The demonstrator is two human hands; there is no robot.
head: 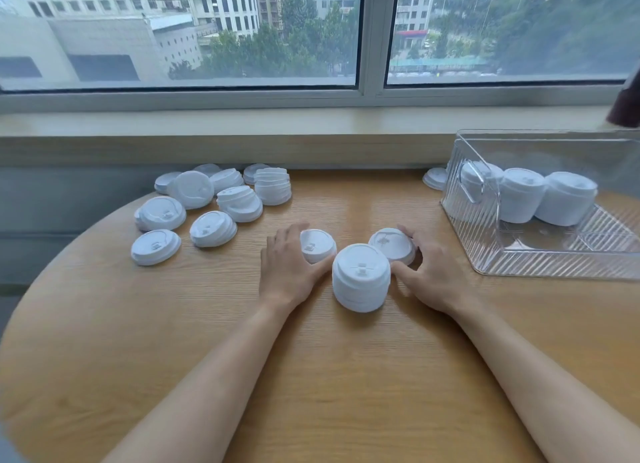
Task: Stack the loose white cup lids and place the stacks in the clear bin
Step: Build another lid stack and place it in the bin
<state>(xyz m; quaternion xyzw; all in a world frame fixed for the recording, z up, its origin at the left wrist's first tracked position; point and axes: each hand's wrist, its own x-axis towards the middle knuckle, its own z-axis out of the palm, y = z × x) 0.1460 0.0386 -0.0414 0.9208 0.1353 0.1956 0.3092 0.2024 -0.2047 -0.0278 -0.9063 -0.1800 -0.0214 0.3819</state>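
Left hand point(289, 266): I grip a small lid stack point(317, 244).
Right hand point(431, 272): I grip another lid pile point(391, 244).
Between: tall stack point(361, 277).
Far left: loose lids point(207, 202).
Right: clear bin point(554, 254), three stacks inside.

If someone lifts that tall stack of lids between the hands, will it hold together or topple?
The tall stack looks nested, so it probably lifts as one piece. It is likely light, being thin plastic lids. It leans slightly and stands taller than it is wide, so a sideways push may tip it.

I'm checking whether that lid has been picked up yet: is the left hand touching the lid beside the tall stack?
Touching. The head view shows the left hand with fingers curled round the small lid, which sits on the table.
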